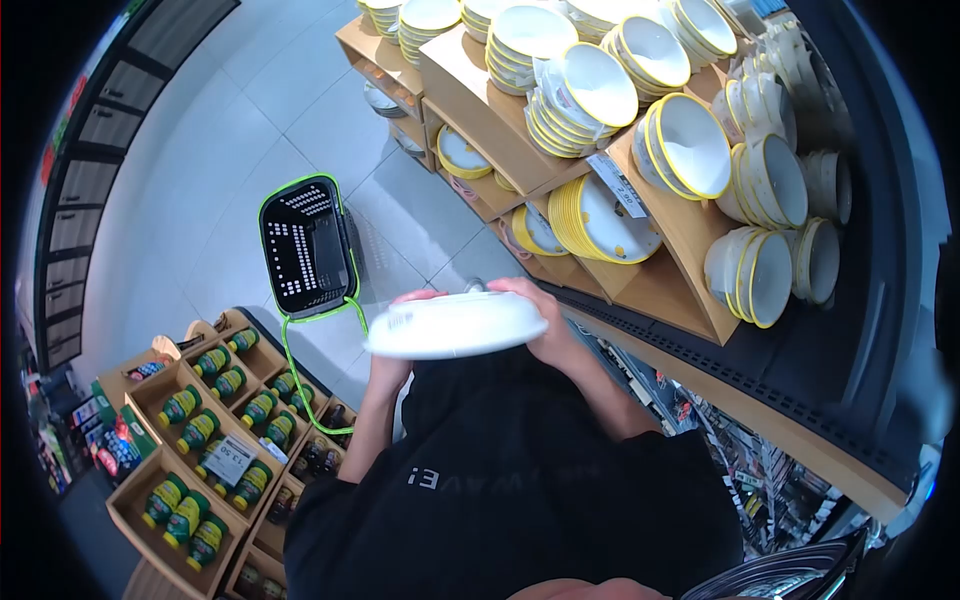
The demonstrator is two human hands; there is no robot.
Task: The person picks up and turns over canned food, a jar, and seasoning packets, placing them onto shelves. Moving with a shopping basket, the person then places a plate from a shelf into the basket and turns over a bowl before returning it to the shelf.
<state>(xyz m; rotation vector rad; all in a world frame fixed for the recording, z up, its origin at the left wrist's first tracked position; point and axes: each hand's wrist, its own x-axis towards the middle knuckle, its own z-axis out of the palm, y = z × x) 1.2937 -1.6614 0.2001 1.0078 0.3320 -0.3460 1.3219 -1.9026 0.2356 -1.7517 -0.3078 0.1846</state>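
A white plate (pixel 455 328) is held up in front of my chest, tilted so that one broad face shows, and it is somewhat blurred. A faint grey mark like a barcode is on its left part. My left hand (pixel 413 297) grips the left far edge, with most of its fingers hidden behind the plate. Closed on the right far edge is my right hand (pixel 530 305), its thumb side partly showing. A small grey round thing (pixel 475 286) shows just beyond the rim between the hands; I cannot make out what it is.
A black shopping basket (pixel 310 250) with a green rim and handle stands on the tiled floor (pixel 240 130). At right, a wooden shelf (pixel 690 300) carries stacked yellow-rimmed bowls (pixel 695 150) and plates (pixel 605 225). At lower left, wooden bins (pixel 150 400) hold green bottles (pixel 185 515).
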